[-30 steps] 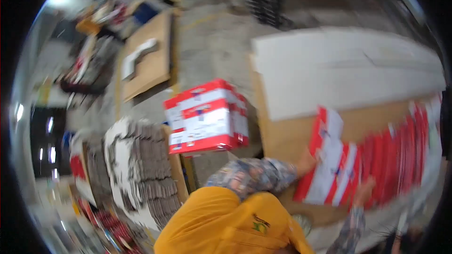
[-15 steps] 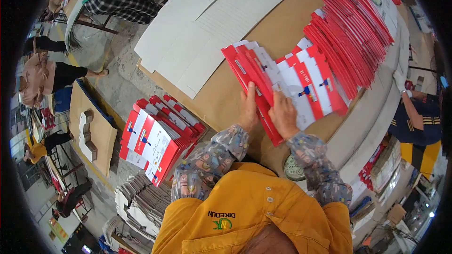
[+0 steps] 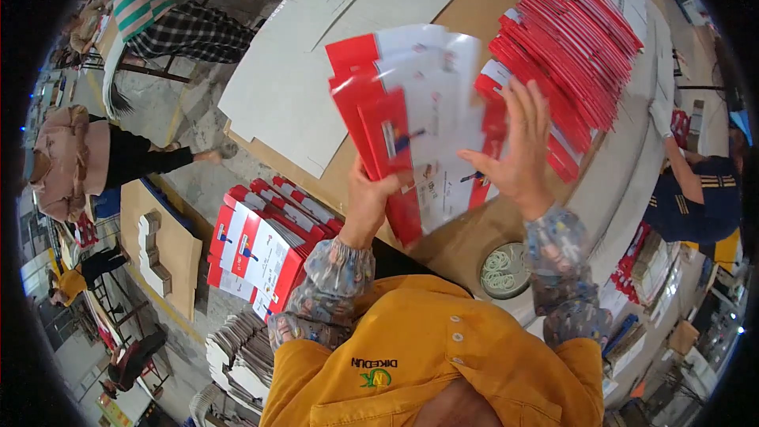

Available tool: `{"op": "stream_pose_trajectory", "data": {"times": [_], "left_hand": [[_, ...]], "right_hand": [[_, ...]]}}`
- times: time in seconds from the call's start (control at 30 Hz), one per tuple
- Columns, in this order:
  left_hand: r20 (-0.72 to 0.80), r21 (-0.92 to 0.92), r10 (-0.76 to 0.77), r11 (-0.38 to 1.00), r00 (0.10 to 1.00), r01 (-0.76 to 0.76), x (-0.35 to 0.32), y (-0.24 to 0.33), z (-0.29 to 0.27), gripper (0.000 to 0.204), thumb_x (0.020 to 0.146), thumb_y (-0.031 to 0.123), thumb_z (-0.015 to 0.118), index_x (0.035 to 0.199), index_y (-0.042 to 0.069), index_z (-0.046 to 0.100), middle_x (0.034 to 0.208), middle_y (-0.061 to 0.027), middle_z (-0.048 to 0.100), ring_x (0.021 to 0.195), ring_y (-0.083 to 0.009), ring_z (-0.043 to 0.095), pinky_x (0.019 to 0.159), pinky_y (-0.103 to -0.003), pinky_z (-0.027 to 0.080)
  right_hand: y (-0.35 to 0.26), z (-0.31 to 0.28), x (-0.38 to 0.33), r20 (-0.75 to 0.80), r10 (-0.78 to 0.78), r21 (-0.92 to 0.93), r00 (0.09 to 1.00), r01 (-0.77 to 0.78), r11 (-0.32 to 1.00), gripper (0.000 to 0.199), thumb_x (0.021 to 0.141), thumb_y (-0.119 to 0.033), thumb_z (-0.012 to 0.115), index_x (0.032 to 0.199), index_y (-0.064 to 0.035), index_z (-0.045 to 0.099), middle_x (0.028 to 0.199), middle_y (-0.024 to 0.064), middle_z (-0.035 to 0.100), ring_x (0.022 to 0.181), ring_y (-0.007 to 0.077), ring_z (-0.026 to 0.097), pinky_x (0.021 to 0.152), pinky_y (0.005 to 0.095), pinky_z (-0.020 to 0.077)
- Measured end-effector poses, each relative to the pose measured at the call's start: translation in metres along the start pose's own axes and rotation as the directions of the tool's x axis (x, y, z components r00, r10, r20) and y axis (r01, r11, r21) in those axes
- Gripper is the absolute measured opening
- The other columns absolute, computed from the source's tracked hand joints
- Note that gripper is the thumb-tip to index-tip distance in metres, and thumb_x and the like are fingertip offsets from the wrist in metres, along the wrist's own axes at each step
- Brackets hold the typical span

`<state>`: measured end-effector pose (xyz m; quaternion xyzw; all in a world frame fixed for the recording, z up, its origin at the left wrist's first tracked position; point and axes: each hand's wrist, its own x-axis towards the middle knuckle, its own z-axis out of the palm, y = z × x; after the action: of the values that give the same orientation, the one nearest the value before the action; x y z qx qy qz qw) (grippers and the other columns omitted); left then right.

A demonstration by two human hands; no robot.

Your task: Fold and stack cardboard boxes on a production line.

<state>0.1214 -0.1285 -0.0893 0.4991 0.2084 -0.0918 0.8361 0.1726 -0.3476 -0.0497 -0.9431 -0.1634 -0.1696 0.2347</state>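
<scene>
A small sheaf of flat red-and-white printed cartons [image 3: 439,126] is tilted up over the brown cardboard tabletop [image 3: 435,257], partly blurred by motion. My left hand [image 3: 369,199] is closed round its lower left edge, with the thumb on top. Beside the sheaf's right edge is my right hand [image 3: 518,146], its fingers stretched and spread, holding nothing. Just beyond the right hand, a long fanned row of flat red cartons [image 3: 573,39] leans along the right of the table. Near my right forearm sits a round bowl of pale green elastic bands [image 3: 504,270].
Large white card sheets [image 3: 285,87] cover the table's far left. Stacked red-and-white cartons [image 3: 265,241] stand left of my arm, above grey-edged card bundles [image 3: 237,352]. Another table [image 3: 178,245] is further left. Co-workers are at the left, and one in a dark shirt [image 3: 700,198] at the right.
The sheaf has moved up and left, fanning out. My right hand has let go of it and opened to the right. My left hand has shifted left with its grip.
</scene>
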Motion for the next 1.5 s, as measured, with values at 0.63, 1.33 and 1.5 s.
{"op": "stream_pose_trajectory", "data": {"times": [0.63, 1.33, 1.5], "left_hand": [[0.384, 0.483, 0.411, 0.674, 0.827, -0.559, -0.015, -0.043, -0.033, 0.081, 0.076, 0.027, 0.076, 0.138, 0.001, 0.031, 0.135, -0.0139, 0.043, 0.126, -0.0266, 0.042, 0.106, -0.041, 0.034], [-0.204, -0.084, -0.209, 0.977, 0.956, 0.196, 0.046, -0.092, -0.042, 0.037, 0.08, 0.01, 0.07, 0.109, 0.002, 0.049, 0.103, -0.0109, 0.06, 0.088, -0.0196, 0.062, 0.077, -0.033, 0.053], [-0.213, -0.119, -0.243, 0.968, 0.946, 0.221, 0.054, -0.103, -0.048, 0.039, 0.079, 0.01, 0.07, 0.109, 0.002, 0.046, 0.102, -0.0118, 0.059, 0.089, -0.0206, 0.061, 0.076, -0.034, 0.053]], "right_hand": [[-0.046, 0.019, -0.057, 0.18, -0.028, -0.007, 0.983, 0.029, 1.0, 0.07, 0.073, -0.048, 0.067, 0.123, -0.0036, 0.046, 0.11, 0.0098, 0.05, 0.099, 0.0268, 0.048, 0.087, 0.0458, 0.0314], [0.223, 0.037, -0.079, 0.338, 0.315, -0.416, 0.887, -0.16, 0.895, 0.047, 0.076, -0.028, 0.07, 0.113, -0.005, 0.051, 0.105, 0.0135, 0.049, 0.1, 0.0338, 0.05, 0.08, 0.0463, 0.0426], [0.242, 0.029, -0.077, 0.432, 0.102, -0.28, 0.896, 0.026, 0.96, 0.034, 0.084, -0.026, 0.062, 0.109, -0.0042, 0.053, 0.1, 0.014, 0.053, 0.096, 0.034, 0.054, 0.078, 0.0451, 0.0482]]}}
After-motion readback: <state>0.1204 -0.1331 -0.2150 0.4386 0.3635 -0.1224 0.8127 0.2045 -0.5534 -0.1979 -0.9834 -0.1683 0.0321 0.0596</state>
